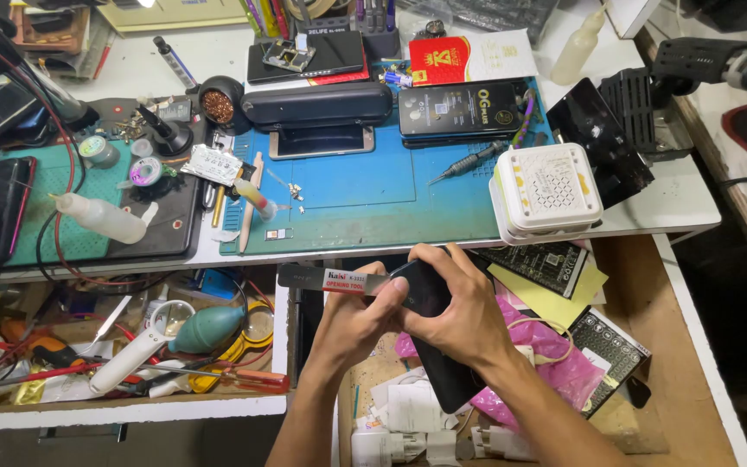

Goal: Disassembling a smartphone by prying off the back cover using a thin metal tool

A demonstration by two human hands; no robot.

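A: Where's the phone (430, 298)?

B: Lower centre of frame, just below the desk (685, 203) edge, over an open drawer (650, 415). Black, held slanted; its lower end runs down toward the bottom of the frame.

A: Hands?

B: Right hand (456, 316) is wrapped over the phone's upper part, fingers closed around it. Left hand (360, 316) is pinched on a flat metal opening tool (330, 279), w/ thumb on top. The tool lies approx. level, pointing left; its right end meets the phone's upper edge. Can't tell if the tip is inside the seam.

A: What's around them?

B: Pink plastic (546, 346) and white chargers (408, 424) in the drawer under the phone. Yellow sheet (555, 298) right of the right hand. On the desk above: blue mat (365, 199) at centre, white box (548, 190) to the right, another dark phone (464, 108) upper centre. Squeeze bottle (101, 216) left, on a green mat (62, 233). Lower left drawer has a teal blower (209, 327) & a red-handled screwdriver (248, 379).
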